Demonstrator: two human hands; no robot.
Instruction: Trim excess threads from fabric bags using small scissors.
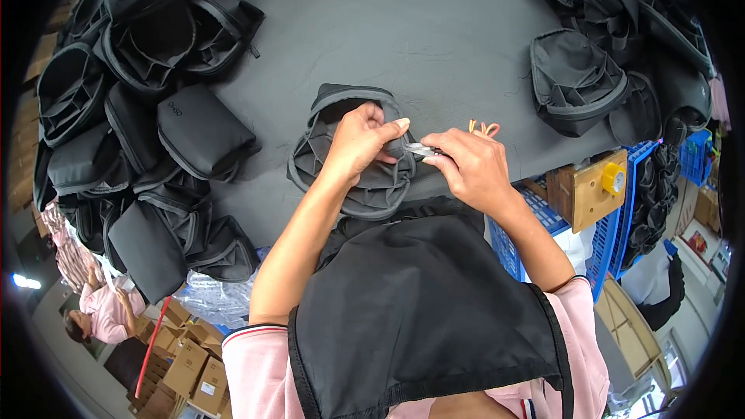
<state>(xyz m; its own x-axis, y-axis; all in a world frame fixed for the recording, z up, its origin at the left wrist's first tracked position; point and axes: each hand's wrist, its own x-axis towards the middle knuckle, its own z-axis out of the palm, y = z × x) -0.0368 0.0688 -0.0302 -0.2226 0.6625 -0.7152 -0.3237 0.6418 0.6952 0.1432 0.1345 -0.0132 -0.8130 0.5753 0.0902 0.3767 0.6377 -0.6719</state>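
A black zippered pouch (317, 157) lies unzipped in front of me on the grey-black table, its inner dividers showing. My left hand (363, 138) reaches over it, with thumb and fingers pinched on its right side near the rim. My right hand (472, 164) is closed around small thread snips (420, 150), whose silver blades point left against that same edge. Orange loops (485, 129) stick out behind the right hand's knuckles; whether they belong to the snips I cannot tell. The fabric between the left fingertips is partly hidden.
Black pouches (203, 130) are piled along the left, and another open pouch (578, 81) lies at right beside more of them. Below the table's right edge stand a blue crate (508, 252) and a wooden block (587, 190). Cardboard boxes (186, 366) and another person (109, 312) appear lower left.
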